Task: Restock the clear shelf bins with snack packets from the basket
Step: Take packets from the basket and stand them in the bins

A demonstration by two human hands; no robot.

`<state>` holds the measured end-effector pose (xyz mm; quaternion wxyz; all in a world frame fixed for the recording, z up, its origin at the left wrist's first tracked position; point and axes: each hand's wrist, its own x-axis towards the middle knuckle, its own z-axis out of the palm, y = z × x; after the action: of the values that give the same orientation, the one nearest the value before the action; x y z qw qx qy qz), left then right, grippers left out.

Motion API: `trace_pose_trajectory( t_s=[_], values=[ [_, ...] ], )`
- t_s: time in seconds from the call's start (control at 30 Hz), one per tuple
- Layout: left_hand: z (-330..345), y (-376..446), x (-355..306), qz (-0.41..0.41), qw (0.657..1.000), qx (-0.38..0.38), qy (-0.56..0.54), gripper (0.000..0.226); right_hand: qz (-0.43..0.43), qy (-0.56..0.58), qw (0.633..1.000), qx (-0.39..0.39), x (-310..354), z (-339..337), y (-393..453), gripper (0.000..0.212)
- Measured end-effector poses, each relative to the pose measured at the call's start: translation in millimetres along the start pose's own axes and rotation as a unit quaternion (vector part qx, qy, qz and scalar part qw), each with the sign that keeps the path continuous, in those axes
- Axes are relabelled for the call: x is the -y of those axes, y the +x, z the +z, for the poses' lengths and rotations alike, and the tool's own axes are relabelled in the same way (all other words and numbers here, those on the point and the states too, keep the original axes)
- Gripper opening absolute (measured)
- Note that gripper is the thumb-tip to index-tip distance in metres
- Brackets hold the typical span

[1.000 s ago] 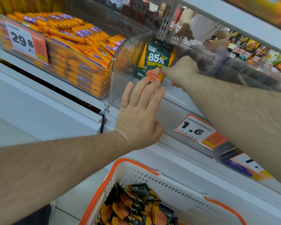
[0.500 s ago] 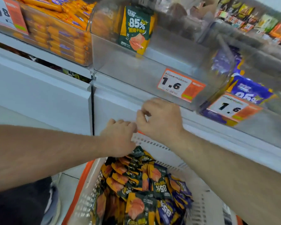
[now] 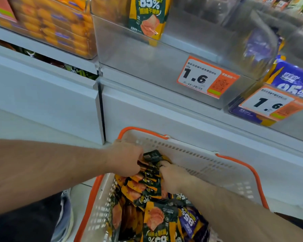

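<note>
A white basket with an orange rim (image 3: 196, 151) sits below the shelf and holds several green-and-orange snack packets (image 3: 154, 217) and a few purple ones (image 3: 191, 222). Both hands are down in the basket at its far end. My left hand (image 3: 125, 158) grips a stack of green-and-orange packets (image 3: 150, 170) from the left. My right hand (image 3: 173, 179) holds the same stack from the right, fingers curled on it. Above, a clear shelf bin (image 3: 147, 62) holds one upright green-and-orange packet (image 3: 148, 16).
An orange "1.6" price tag (image 3: 206, 78) is on the bin's front. To the right, another bin (image 3: 273, 105) holds purple packets behind a second "1.6" tag. To the left, a bin (image 3: 56, 30) is full of orange sausage sticks. White shelf fronts run below.
My hands left the shelf bin, where they had set the upright packet, and dropped into the basket. They now hold a stack of packets. The view tilted down.
</note>
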<state>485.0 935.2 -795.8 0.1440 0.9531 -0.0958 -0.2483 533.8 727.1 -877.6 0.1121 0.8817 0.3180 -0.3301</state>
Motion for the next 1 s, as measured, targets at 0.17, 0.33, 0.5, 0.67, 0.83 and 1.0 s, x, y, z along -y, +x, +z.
trace_pose_trajectory(
  t_s=[0.17,0.33,0.5,0.67,0.83,1.0],
  values=[
    [-4,0,4,0.0,1.0,-0.017,0.002,0.011,0.003,-0.027,0.999,-0.026,14,-1,7,0.036],
    [-9,-3,3,-0.001,0.999,-0.054,0.003,0.012,0.005,-0.01,1.0,-0.014,18,-3,3,0.037],
    [-15,-5,5,0.019,0.994,-0.102,0.046,0.016,0.056,0.148,0.976,-0.151,11,-47,-21,0.033],
    [-17,-10,0,0.11,0.989,-0.09,0.044,0.057,0.178,0.436,0.86,-0.199,1,-90,-41,0.024],
    [-10,-11,-20,0.127,0.98,-0.151,-0.021,0.055,0.186,0.758,0.618,-0.096,15,-119,-72,0.005],
    [-31,-10,-16,-0.003,0.889,-0.198,-0.414,0.01,0.131,0.753,0.642,-0.056,5,-130,-90,0.043]
  ],
)
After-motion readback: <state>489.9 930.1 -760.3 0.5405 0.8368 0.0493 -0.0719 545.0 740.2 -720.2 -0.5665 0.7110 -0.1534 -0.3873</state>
